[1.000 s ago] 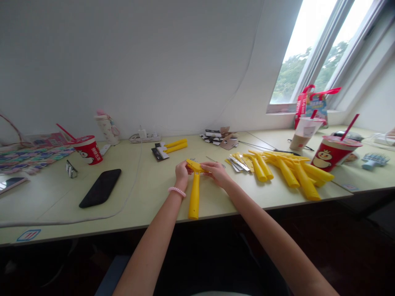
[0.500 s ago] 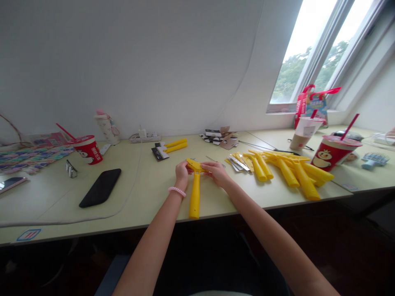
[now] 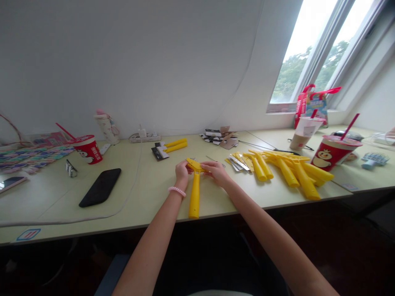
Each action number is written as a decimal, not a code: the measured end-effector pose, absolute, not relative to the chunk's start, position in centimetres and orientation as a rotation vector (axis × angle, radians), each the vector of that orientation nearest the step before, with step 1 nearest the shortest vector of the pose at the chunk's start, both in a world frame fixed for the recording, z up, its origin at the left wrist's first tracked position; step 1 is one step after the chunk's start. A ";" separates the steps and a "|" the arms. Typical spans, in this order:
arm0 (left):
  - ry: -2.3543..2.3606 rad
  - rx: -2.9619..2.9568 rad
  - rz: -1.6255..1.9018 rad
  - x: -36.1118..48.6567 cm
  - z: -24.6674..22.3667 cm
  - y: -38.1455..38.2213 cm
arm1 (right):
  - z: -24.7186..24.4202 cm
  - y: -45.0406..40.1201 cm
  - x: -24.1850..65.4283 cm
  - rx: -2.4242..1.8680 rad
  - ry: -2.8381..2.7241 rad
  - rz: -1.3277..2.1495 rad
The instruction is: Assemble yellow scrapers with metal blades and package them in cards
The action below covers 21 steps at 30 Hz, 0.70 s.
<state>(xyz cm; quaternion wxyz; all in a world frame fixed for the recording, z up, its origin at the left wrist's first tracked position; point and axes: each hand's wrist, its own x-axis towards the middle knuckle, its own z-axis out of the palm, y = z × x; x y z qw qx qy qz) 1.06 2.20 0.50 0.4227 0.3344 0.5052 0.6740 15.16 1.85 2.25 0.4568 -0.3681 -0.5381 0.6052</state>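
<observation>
Near the table's front edge, a yellow scraper (image 3: 194,193) lies with its handle toward me and its wide head away from me. My left hand (image 3: 182,172) grips the left end of the head, with a pink coil band at the wrist. On the right end of the head, the fingers of my right hand (image 3: 216,172) are pressed. To the right are several flat blades and yellow plates (image 3: 239,162) and a pile of yellow scraper handles (image 3: 288,168). Two yellow-handled scrapers with black card sleeves (image 3: 169,149) lie further back.
A black phone (image 3: 101,187) and a red cup (image 3: 87,150) are on the left. Black and brown card pieces (image 3: 220,137) lie by the wall. A second red cup (image 3: 333,152) and a clear cup (image 3: 305,133) stand at right. A white cable (image 3: 123,207) crosses the left side.
</observation>
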 end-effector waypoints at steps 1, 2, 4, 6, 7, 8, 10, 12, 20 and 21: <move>1.265 0.835 1.688 1.1 0.5 2.2 | 2.2 1.9 15.2 -0.908 -1.333 1.487; 1.267 0.835 1.688 1.0 0.5 2.2 | 2.2 1.9 15.2 -0.905 -1.340 1.482; 1.272 0.843 1.689 1.0 0.4 2.2 | 2.0 2.0 15.2 -0.899 -1.351 1.476; 1.279 0.861 1.691 1.0 0.4 2.2 | 1.9 2.0 15.2 -0.895 -1.358 1.470; 1.284 0.872 1.693 1.0 0.5 2.1 | 1.9 2.1 15.2 -0.892 -1.358 1.466; 1.289 0.885 1.694 1.1 0.5 2.1 | 1.8 2.1 15.2 -0.890 -1.357 1.462; 1.300 0.905 1.697 1.1 0.6 2.0 | 1.7 2.1 15.2 -0.887 -1.359 1.454; 1.306 0.893 1.707 1.2 0.7 1.9 | 1.7 2.1 15.2 -0.892 -1.364 1.445; 1.338 0.758 1.731 1.3 1.0 2.0 | 2.1 1.7 15.0 -0.904 -1.394 1.413; 1.347 0.750 1.736 1.3 1.0 1.9 | 2.2 1.7 15.0 -0.898 -1.398 1.414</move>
